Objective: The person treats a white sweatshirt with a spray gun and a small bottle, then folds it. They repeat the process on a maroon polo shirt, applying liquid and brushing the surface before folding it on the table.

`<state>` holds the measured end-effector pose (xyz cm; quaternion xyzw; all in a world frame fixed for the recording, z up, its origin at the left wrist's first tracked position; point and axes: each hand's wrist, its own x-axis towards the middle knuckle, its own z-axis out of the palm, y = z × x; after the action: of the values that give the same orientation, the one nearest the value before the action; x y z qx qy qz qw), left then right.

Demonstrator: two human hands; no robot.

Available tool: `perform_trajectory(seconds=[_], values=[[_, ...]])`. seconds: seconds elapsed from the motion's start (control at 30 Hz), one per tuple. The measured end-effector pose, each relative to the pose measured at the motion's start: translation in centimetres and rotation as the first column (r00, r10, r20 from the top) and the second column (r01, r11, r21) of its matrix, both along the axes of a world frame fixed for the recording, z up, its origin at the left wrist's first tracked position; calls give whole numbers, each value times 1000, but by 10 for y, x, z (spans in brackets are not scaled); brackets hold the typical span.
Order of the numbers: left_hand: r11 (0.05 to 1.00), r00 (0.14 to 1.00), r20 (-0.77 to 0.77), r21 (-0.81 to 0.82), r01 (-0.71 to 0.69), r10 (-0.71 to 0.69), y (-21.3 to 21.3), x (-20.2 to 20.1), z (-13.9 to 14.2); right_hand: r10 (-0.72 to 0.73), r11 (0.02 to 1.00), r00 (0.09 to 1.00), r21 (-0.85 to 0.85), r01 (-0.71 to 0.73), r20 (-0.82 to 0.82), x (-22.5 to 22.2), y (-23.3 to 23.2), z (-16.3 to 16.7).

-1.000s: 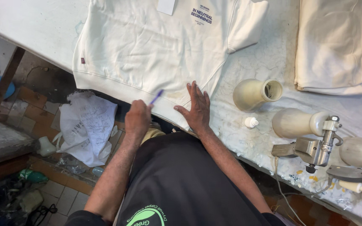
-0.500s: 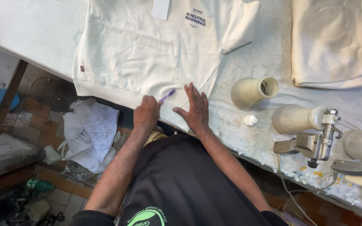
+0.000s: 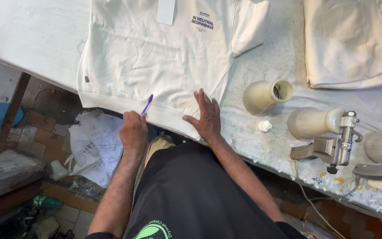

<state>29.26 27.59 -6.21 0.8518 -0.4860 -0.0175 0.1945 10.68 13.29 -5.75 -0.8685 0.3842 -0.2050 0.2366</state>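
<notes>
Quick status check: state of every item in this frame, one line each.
left hand: closed on the purple pen
purple pen: held, tip at the hem
right hand: open, flat on the hem
white sweatshirt: spread flat on the table
folded cream garment: folded, lying apart
cream cone: on its side
small white bottle: capped

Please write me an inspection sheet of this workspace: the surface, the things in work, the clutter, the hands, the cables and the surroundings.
Surface: white stained cloth-covered table.
Things in work: cream long-sleeved sweatshirt lying flat, hem at the table edge; thin purple pen over the hem.
Clutter: cream thread cone on its side; small white bottle; folded cream garment; metal spray gun.
Hands: left hand grips the pen; right hand pressed flat on the hem.
Cables: thin cord hanging below the table edge.
Surroundings: crumpled white paper on the tiled floor.
</notes>
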Motion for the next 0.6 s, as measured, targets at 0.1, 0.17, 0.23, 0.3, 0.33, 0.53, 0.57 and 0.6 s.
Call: perform_trajectory(seconds=[0.1,0.17,0.23,0.3,0.33,0.53,0.57,0.6], values=[[984,983,-50,-6,176,-177,-7,5,0,14,1000,1000,27,-14,-26,0,2,0],[970,974,-16,80,228,-228,-20,9,0,27,1000,1000,-1,-27,-1,1,1,1],[987,987,-12,9,162,-162,-30,15,4,13,1000,1000,4,-13,24,2,1,3],[956,955,-50,-32,292,-293,-39,16,7,3,999,1000,34,-4,15,2,3,4],[903,901,-61,-52,427,-429,-44,17,9,11,999,1000,36,-12,14,4,1,7],[978,990,49,-156,136,-130,-72,94,19,-17,999,997,41,20,-72,10,3,3],[961,1000,9,-277,12,-10,-72,122,20,-40,999,996,31,42,-75,11,5,2],[951,997,-29,-299,-82,77,-71,156,23,-53,999,996,11,53,-75,14,5,2]])
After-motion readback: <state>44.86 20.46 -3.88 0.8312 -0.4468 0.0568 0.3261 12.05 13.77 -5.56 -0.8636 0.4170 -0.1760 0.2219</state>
